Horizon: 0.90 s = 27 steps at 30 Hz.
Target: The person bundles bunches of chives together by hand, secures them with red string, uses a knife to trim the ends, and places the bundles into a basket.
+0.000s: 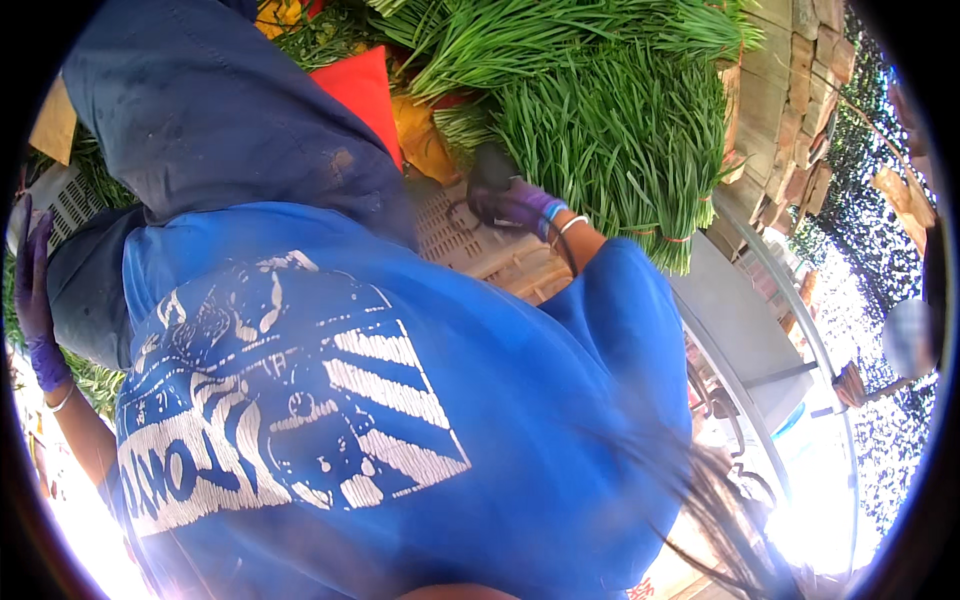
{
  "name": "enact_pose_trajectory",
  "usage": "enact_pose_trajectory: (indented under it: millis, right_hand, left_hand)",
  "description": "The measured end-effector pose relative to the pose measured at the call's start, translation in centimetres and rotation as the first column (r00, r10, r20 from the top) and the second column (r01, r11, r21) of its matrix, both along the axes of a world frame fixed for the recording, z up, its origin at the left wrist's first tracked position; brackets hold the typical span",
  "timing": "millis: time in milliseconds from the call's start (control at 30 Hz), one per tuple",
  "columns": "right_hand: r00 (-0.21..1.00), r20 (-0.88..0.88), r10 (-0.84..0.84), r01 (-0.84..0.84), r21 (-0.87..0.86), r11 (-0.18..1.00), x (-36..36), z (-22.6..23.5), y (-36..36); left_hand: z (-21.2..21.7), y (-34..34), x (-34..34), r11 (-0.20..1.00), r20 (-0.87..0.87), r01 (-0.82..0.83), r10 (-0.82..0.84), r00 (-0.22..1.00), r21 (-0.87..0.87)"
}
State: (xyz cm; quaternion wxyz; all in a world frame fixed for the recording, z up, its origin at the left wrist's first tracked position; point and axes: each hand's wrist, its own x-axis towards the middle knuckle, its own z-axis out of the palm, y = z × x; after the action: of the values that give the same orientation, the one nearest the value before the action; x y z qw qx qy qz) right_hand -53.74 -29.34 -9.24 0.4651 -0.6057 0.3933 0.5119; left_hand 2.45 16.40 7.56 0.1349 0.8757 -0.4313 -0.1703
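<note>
My right hand (525,205), in a purple glove, reaches out below the green bundles. Its fingers look closed around a dark, blurred thing (490,182) whose kind I cannot make out. Beside that hand stand dense bundles of long green leafy stalks (620,130), some tied with thin reddish bands. A pale slotted plastic crate (450,232) lies just under the right hand. At the far left edge, my left hand (38,300), also purple-gloved, is raised beside my dark trouser leg. Its fingers are stretched out and nothing shows in them.
A red sheet (365,100) and a yellow wrapping (425,140) lie between my leg and the greens. Right of the bundles are a grey panel with a curved metal frame (750,320) and stacked wooden pieces (790,130). Another slotted crate (70,205) stands at left.
</note>
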Motion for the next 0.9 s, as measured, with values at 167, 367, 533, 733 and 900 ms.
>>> enact_pose_trajectory:
  millis: [167, 367, 533, 733, 900]
  right_hand:
    - [0.918, -0.088, 0.387, -0.394, -0.08, 0.916, -1.0, 1.8, 4.1]
    - [0.838, -0.14, 0.528, -0.544, -0.138, 0.828, -1.6, 2.3, 4.6]
    - [0.797, -0.166, 0.581, -0.604, -0.167, 0.78, -2.8, 0.1, 5.7]
    - [0.642, -0.057, 0.765, -0.766, -0.101, 0.635, -4.3, -3.8, 5.7]
    - [0.493, -0.051, 0.868, -0.867, -0.103, 0.487, 9.1, 0.1, 0.9]
  left_hand:
    - [-1.7, 3.0, 0.3, 0.965, -0.445, -0.24, 0.171, 0.879, -0.104]
    - [-1.3, 5.6, -2.5, 0.895, -0.527, -0.419, 0.286, 0.8, -0.151]
    - [-2.0, 2.6, -4.9, 0.841, -0.498, -0.523, 0.399, 0.77, -0.134]
    - [-1.2, 1.4, -7.6, 0.75, -0.489, -0.643, 0.507, 0.71, -0.157]
    - [-3.3, 0.3, -7.1, 0.708, -0.621, -0.653, 0.391, 0.679, -0.268]
